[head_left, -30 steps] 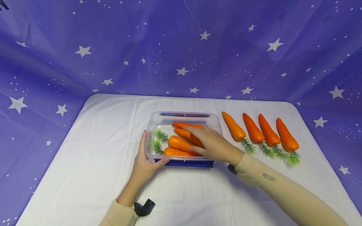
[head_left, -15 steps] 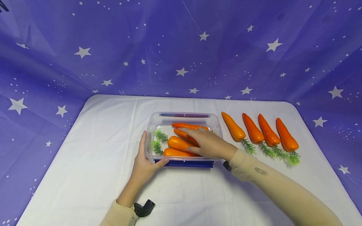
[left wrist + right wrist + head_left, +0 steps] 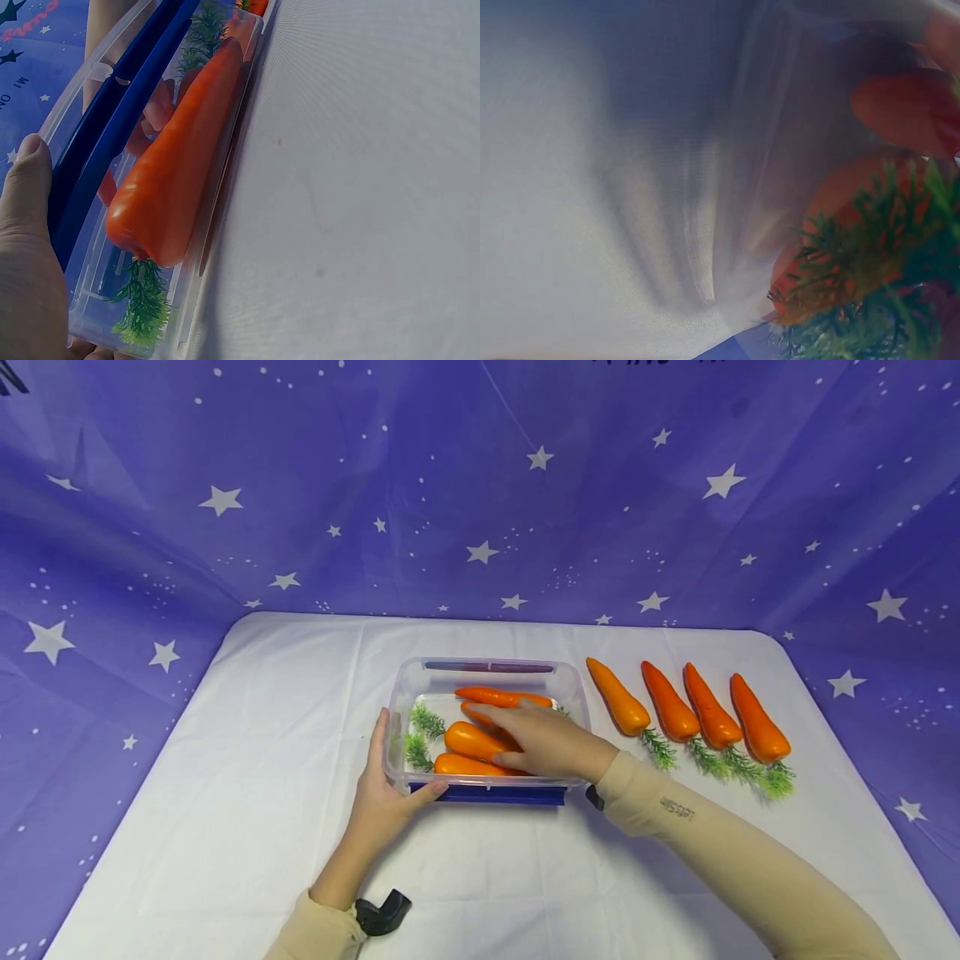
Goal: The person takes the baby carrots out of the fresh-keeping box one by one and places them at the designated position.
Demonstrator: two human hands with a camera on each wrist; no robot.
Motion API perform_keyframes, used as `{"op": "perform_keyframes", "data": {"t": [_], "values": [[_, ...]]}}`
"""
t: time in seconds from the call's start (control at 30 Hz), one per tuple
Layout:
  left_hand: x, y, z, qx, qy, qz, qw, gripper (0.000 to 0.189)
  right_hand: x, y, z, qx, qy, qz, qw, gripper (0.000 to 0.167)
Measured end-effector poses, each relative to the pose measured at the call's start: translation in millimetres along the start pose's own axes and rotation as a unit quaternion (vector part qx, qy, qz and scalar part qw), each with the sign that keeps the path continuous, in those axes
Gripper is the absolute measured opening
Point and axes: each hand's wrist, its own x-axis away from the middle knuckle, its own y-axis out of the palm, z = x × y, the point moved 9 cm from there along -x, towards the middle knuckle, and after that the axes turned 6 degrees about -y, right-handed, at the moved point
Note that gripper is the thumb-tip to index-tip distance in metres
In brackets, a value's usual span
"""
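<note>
A clear plastic box [image 3: 487, 782] with a blue clip flap [image 3: 487, 794] stands mid-table. My left hand [image 3: 378, 802] grips its near left corner, thumb on the front rim and fingers along the left wall. Inside lie several orange toy carrots with green tops. Reaching over the right side, my right hand [image 3: 555, 739] has its fingers over a slanting carrot [image 3: 478, 713], which it seems to hold; its covered end is hidden. The right thumb lies by the carrot [image 3: 472, 741] in front of it. Another carrot [image 3: 502, 697] lies along the back, and one [image 3: 467, 765] along the front.
To the right of the box several more carrots [image 3: 675, 706] lie in a slanted row, tops toward me. White cloth [image 3: 247, 793] covers the table, and a purple star-patterned curtain [image 3: 480, 485] encloses its back and sides. The right wrist view is blurred.
My right hand has shifted slightly left inside the box, its fingers sliding further over the slanting carrot. My left hand and the box have stayed put.
</note>
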Motion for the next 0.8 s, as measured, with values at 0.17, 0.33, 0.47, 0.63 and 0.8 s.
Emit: {"op": "perform_keyframes", "data": {"t": [0.17,0.33,0.47,0.63,0.8], "values": [[-0.1,-0.1,-0.2,0.001,-0.002,0.000,1.0000,0.121,-3.2,2.0,-0.3,0.007,0.000,-0.002,1.0000,0.071],[-0.3,0.8,-0.7,0.004,0.000,-0.003,1.0000,0.120,-5.4,4.1,-0.7,0.021,0.000,0.001,0.9998,0.070],[-0.3,1.3,-0.7,0.004,0.001,-0.004,1.0000,0.121,-6.1,4.9,-0.9,0.029,0.007,0.001,0.9996,0.073],[-0.3,0.4,-0.4,-0.002,-0.001,-0.001,1.0000,0.121,-7.6,3.7,-3.3,0.039,0.006,0.006,0.9992,0.071],[-0.2,0.4,-0.2,0.001,-0.003,-0.003,1.0000,0.121,-9.4,4.9,-4.8,0.050,-0.003,0.007,0.9987,0.068]]}}
